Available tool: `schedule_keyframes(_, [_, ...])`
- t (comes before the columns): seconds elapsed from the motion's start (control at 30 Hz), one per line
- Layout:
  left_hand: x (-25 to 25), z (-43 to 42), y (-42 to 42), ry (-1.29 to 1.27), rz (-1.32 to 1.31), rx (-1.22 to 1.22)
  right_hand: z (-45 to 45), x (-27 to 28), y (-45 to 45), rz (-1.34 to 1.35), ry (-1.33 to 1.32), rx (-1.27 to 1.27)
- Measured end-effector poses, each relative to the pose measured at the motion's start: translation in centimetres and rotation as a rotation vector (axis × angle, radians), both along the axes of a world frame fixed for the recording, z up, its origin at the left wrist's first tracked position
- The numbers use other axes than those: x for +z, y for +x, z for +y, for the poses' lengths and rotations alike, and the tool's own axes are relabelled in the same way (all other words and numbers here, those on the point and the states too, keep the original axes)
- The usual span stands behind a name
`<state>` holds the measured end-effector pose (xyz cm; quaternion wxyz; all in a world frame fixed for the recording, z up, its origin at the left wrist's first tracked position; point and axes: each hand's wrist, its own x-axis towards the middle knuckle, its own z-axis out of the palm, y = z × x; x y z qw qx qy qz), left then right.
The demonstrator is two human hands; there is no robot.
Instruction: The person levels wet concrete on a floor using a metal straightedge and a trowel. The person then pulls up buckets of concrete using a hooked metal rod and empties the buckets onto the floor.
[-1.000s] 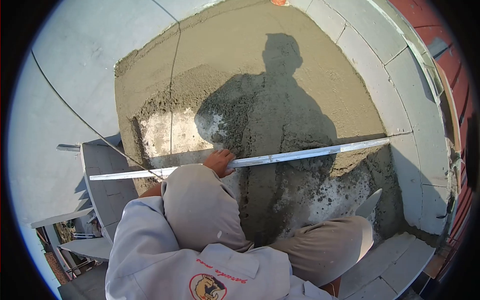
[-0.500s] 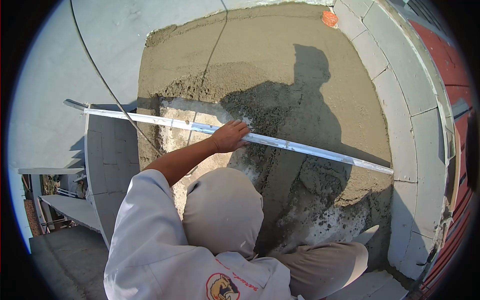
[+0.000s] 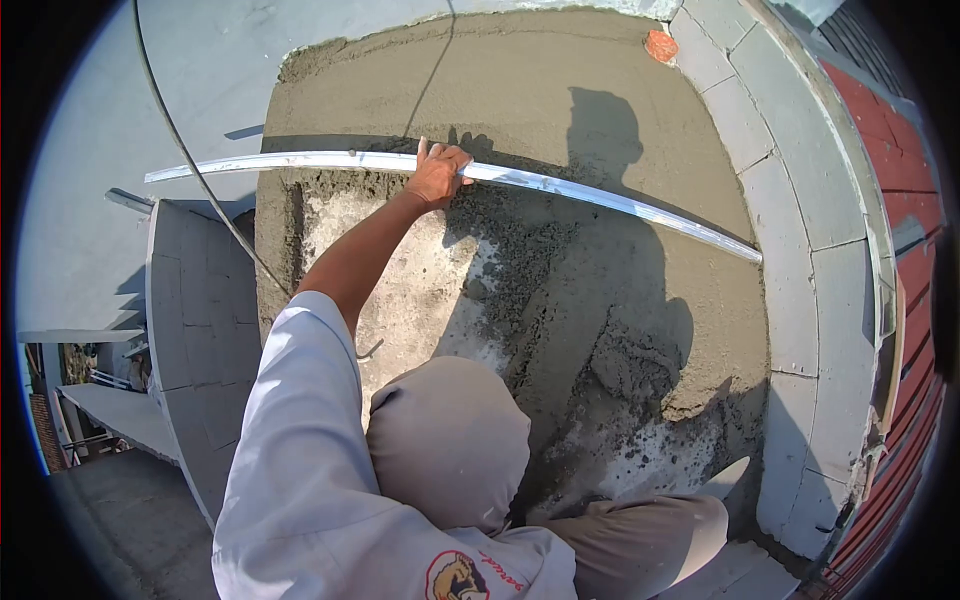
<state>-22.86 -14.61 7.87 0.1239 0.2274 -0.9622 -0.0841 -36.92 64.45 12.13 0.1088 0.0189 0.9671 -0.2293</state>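
Observation:
My left hand (image 3: 438,178) is closed around a long aluminium straightedge (image 3: 550,185), with the thumb side lifted a little. The straightedge spans the wet grey mortar (image 3: 480,80) from left to right. Its right end lies close to the block wall, and its left end reaches past the mortar's edge, above its own shadow. Below the bar, a pale bare patch of floor (image 3: 375,270) shows between rough mortar. My right hand is out of view. A pale pointed shape (image 3: 725,478) beside my right knee is too unclear to name.
Light block walls stand on the right (image 3: 790,270) and left (image 3: 205,330). A dark cable (image 3: 180,140) hangs across the left side. An orange-red piece (image 3: 661,45) sits in the far right corner. Red roofing (image 3: 885,150) lies beyond the right wall.
My left hand has moved forward, away from my body, taking the straightedge with it. The bar's left end has slid and swung forward, and more bare floor shows behind it.

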Motion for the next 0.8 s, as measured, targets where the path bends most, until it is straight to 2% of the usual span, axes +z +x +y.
schedule_keyframes(0.13, [0.2, -2.8, -2.1, 0.054, -0.048, 0.042, 0.0, 0.7, 0.4, 0.002, 0.021, -0.007])
schedule_keyframes(0.4, [-0.5, -5.9, -3.5, 0.127, -0.173, 0.285, 0.9, 2.4, 1.7, 0.036, 0.046, -0.029])
schedule_keyframes(0.53, [-1.4, -5.7, -3.9, 0.039, -0.251, 0.415, 2.6, 4.1, 2.9, 0.108, 0.028, -0.061])
schedule_keyframes(0.67, [-2.0, -4.7, -3.5, 0.029, -0.164, 0.391, 4.9, 6.2, 3.8, 0.280, -0.042, -0.137])
schedule_keyframes(0.77, [-1.4, -3.0, -2.1, 0.065, 0.001, 0.240, 6.2, 7.6, 4.4, 0.470, -0.116, -0.182])
schedule_keyframes(0.8, [0.5, -1.6, -1.4, 0.264, 0.116, 0.119, 6.0, 8.0, 4.3, 0.557, -0.128, -0.190])
